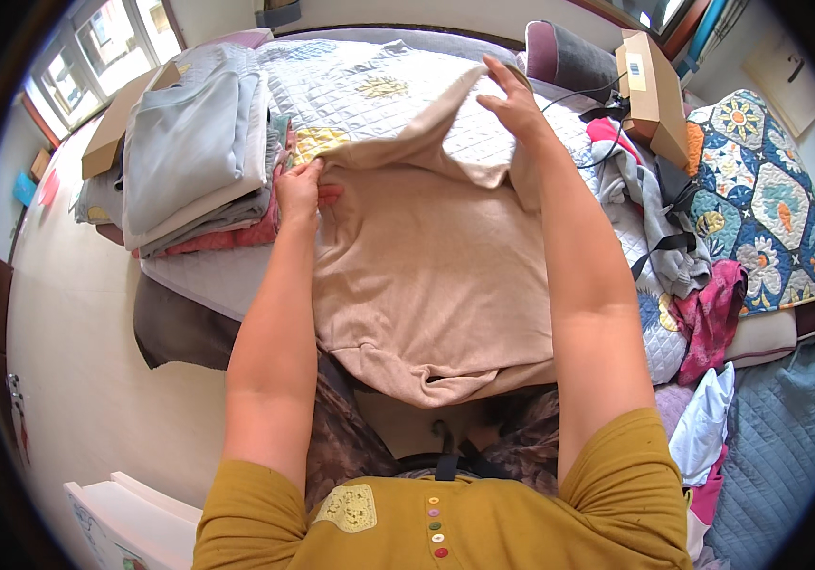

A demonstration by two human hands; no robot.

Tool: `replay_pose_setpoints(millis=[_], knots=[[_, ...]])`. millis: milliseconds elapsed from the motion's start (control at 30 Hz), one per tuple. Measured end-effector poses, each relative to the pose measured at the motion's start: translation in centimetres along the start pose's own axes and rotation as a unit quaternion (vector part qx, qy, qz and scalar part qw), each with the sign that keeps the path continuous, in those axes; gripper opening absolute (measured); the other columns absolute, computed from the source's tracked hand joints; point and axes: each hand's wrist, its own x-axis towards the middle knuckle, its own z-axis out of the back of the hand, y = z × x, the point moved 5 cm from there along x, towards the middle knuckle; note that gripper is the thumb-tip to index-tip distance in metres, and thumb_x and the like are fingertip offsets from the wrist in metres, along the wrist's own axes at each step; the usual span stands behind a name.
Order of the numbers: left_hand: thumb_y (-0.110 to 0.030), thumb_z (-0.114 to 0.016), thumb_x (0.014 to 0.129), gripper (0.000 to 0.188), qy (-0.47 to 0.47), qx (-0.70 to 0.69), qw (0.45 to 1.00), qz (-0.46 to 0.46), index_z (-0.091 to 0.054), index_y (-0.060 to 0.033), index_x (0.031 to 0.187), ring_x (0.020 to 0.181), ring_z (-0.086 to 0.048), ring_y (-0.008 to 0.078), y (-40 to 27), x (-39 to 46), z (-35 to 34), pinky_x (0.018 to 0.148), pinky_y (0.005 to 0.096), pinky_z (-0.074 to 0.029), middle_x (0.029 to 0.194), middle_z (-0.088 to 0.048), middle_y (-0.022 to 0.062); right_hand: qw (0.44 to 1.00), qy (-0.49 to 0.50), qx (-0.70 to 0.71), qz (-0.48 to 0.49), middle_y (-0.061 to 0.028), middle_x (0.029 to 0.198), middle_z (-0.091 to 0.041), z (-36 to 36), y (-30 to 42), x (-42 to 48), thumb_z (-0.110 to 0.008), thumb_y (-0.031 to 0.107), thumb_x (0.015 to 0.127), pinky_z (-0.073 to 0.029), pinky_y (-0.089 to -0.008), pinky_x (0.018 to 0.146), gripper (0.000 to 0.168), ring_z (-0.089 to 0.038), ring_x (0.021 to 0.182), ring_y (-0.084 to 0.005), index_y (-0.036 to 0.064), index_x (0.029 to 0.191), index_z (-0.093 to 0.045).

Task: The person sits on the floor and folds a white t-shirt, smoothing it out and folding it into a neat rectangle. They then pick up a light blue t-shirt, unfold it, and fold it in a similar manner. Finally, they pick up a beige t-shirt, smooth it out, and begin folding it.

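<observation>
A beige knit garment (pixel 429 271) lies spread across the edge of the bed and hangs towards my lap, its far edge raised. At the garment's upper left, my left hand (pixel 302 191) pinches the fabric between thumb and fingers. My right hand (pixel 514 100) is lifted at the upper right, with the thumb and a finger spread and the raised edge of the garment running up behind it; its grip on the cloth is partly hidden. Beyond the garment lies a white quilted bedspread (pixel 336 85) with yellow and blue motifs.
A stack of folded clothes (pixel 187 149) stands left, beside a cardboard box (pixel 119 128). Another cardboard box (pixel 653 100), a black cable, a grey garment (pixel 625 171), a pink cloth (pixel 714 313) and a patterned quilt (pixel 764 199) lie right. A white furniture piece (pixel 137 520) stands lower left.
</observation>
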Motion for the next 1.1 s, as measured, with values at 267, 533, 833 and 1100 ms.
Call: replay_pose_setpoints(millis=[267, 533, 833, 1100], knots=[[-0.01, -0.069, 0.095, 0.054, 0.068, 0.033, 0.994, -0.073, -0.049, 0.0056, 0.142, 0.09, -0.062, 0.0094, 1.6, 1.6, -0.1, 0.08, 0.0223, -0.05, 0.111, -0.068, 0.0061, 0.965, 0.146, -0.1, -0.193, -0.014, 0.102, -0.076, 1.8, -4.4, -10.7, -0.068, 0.024, 0.087, -0.055, -0.0357, 0.083, 0.051, -0.072, 0.09, -0.0213, 0.014, 0.137, -0.065], [-0.011, -0.072, 0.089, 0.053, 0.143, 0.188, 0.968, -0.082, -0.056, 0.0072, 0.137, 0.114, -0.063, 0.0205, 2.3, 0.6, -2.6, 0.097, 0.0311, -0.05, 0.129, -0.065, 0.0167, 0.954, 0.042, -0.144, -0.258, -0.0119, 0.085, -0.073, 9.0, -6.4, -24.0, -0.068, 0.017, 0.085, -0.054, -0.037, 0.072, 0.031, -0.069, 0.073, -0.0239, 0.009, 0.114, -0.075], [-0.032, -0.076, 0.083, 0.066, 0.146, 0.502, 0.831, -0.189, -0.058, -0.0025, 0.14, 0.139, -0.049, 0.0387, 1.9, -2.8, -5.6, 0.113, 0.0405, -0.041, 0.146, -0.05, 0.0289, 0.891, 0.031, -0.268, -0.365, -0.0156, 0.115, -0.073, 9.5, -8.4, -20.7, -0.073, 0.034, 0.083, -0.054, -0.043, 0.09, 0.056, -0.071, 0.103, -0.0323, 0.012, 0.133, -0.064], [-0.036, -0.074, 0.084, 0.07, 0.13, 0.572, 0.78, -0.218, -0.055, 0.0003, 0.142, 0.145, -0.04, 0.0402, 1.4, -4.7, -6.1, 0.118, 0.0418, -0.034, 0.155, -0.039, 0.0315, 0.866, 0.066, -0.294, -0.4, -0.0161, 0.121, -0.072, 9.7, -8.7, -21.5, -0.074, 0.041, 0.085, -0.052, -0.0442, 0.097, 0.063, -0.068, 0.113, -0.0334, 0.016, 0.141, -0.058]])
